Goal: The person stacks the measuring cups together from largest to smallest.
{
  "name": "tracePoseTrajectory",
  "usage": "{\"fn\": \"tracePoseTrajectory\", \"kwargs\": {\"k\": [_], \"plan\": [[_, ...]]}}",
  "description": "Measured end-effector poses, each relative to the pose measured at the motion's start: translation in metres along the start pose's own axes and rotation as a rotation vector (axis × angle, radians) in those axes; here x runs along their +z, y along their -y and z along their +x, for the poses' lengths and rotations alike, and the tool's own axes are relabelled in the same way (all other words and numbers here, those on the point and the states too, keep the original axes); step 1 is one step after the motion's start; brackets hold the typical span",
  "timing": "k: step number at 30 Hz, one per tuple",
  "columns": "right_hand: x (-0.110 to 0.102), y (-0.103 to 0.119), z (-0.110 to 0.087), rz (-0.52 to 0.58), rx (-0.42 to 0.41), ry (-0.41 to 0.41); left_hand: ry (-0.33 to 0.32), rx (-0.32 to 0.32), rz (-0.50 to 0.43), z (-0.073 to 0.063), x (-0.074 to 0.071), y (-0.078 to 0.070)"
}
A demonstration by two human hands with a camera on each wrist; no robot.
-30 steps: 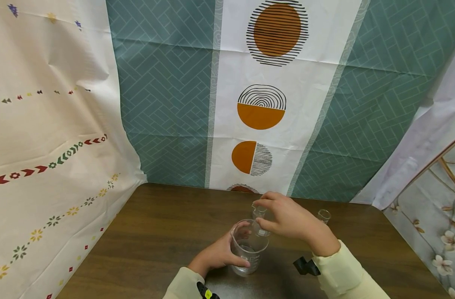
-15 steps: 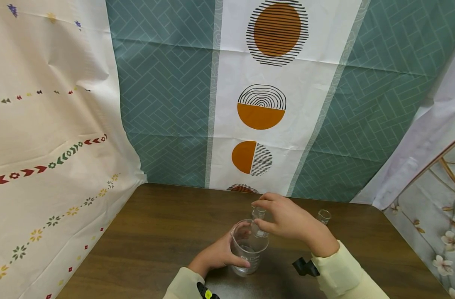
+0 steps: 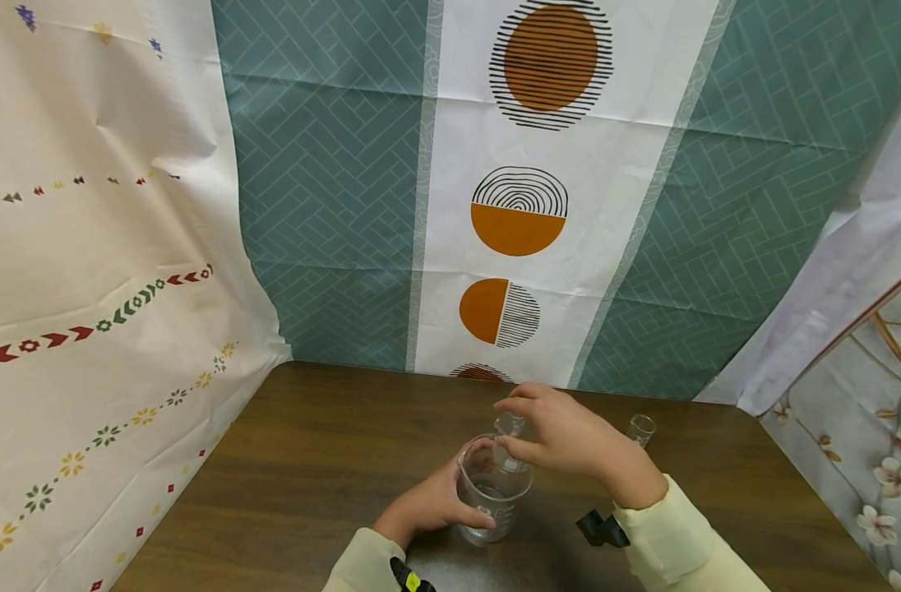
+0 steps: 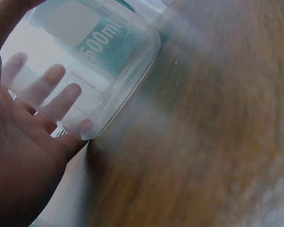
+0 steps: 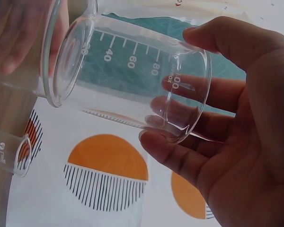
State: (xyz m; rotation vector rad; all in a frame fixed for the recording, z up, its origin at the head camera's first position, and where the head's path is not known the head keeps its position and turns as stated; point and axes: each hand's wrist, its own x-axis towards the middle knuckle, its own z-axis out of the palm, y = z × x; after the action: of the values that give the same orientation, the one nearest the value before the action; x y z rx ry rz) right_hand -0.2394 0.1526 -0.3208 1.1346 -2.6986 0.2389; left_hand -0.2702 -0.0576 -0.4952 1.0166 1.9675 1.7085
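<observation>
Right grip (image 5: pixel 258 116) wide around small beaker (image 5: pixel 125 78)

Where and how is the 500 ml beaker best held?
Probably take the 500 ml beaker around its side, below the rim, from the left. It looks upright, with a broad, round wall to wrap, while the smaller graduated beaker crowds the mouth at its far right.

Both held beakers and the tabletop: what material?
500ml beaker: clear, glossy, probably glass; bright highlights and a see-through wall, though clear plastic isn't ruled out.
Smaller beaker: same look, likely glass; shiny rim.
Tabletop: brown wood grain, slight sheen; solid wood or laminate, can't tell.
</observation>
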Motion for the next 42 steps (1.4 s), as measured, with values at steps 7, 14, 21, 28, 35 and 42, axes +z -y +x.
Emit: {"fn": "tracePoseTrajectory", "kwargs": {"k": [7, 14, 21, 28, 35, 42], "plan": [[-0.0005, 0.0024, 0.0007, 0.012, 0.028, 0.017, -0.012, -0.021, 0.008, -0.0007, 0.0, -0.0004], [-0.0007, 0.0033, 0.0024, 0.019, 0.038, 0.04, -0.01, -0.039, 0.006, -0.0012, -0.0007, -0.0008], [-0.0007, 0.0034, 0.0054, 0.028, 0.028, 0.048, -0.018, -0.043, 0.003, -0.0003, -0.0011, -0.001], [0.0006, 0.0023, 0.007, 0.022, 0.01, 0.053, -0.021, -0.055, 0.015, -0.0008, -0.001, -0.0018], [0.0, 0.0031, 0.0084, 0.039, 0.018, 0.107, -0.03, -0.073, 0.042, -0.0019, -0.001, -0.0027], [0.0014, 0.0047, 0.0097, 0.035, 0.015, 0.13, -0.033, -0.079, 0.054, -0.0028, -0.0004, -0.0031]]}}
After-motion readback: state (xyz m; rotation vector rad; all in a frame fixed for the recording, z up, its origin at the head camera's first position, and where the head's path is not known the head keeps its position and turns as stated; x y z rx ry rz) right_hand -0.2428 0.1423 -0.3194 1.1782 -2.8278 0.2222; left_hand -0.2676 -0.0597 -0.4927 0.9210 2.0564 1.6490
